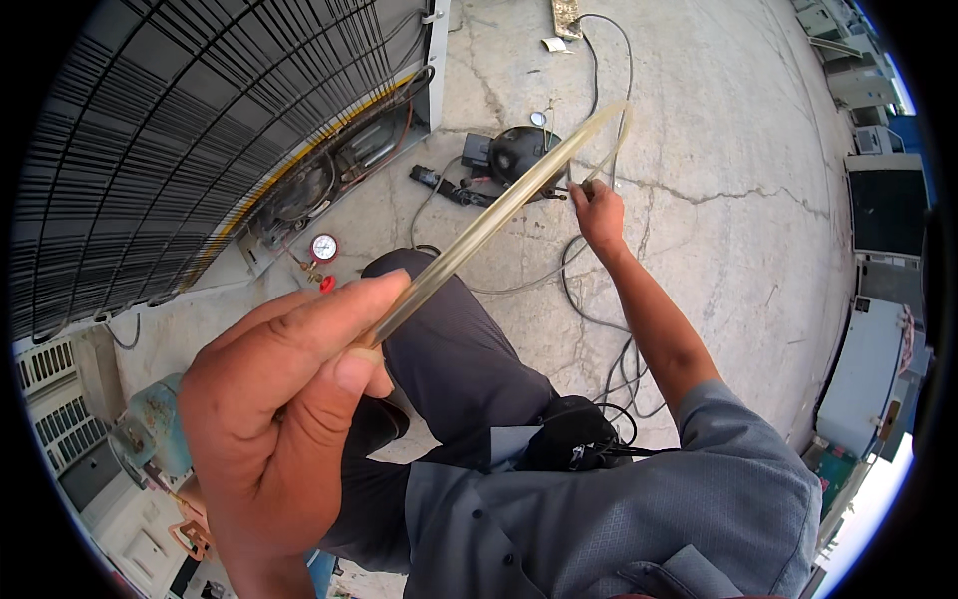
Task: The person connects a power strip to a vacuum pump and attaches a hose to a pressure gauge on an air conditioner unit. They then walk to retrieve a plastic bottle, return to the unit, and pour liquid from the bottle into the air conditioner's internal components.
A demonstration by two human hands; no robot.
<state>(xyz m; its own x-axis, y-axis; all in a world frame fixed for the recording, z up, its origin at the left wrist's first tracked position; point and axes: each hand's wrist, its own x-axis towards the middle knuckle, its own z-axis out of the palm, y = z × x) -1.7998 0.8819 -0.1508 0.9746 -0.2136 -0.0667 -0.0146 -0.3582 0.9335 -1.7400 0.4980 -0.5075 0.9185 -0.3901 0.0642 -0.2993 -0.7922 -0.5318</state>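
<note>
My left hand [267,404], large in the foreground, pinches one end of a clear, yellowish flexible tube [489,222] between thumb and fingers. The tube slants up to the right, bends over, and comes back down toward my right hand [601,218]. The fingers of that hand are closed around its other end. Just left of my right hand, a black round compressor [521,153] rests on the concrete, partly hidden behind the tube. A small round gauge [538,119] shows beside it. Closer to my left hand, a red-rimmed pressure gauge [323,248] with brass fittings lies on the ground.
A refrigerator's back, with a black wire condenser grille [200,130], stands at the left. Dark cables [614,374] trail over the cracked concrete floor [728,260]. A bluish gas cylinder [160,424] is at lower left. Old appliances [866,374] line the right edge.
</note>
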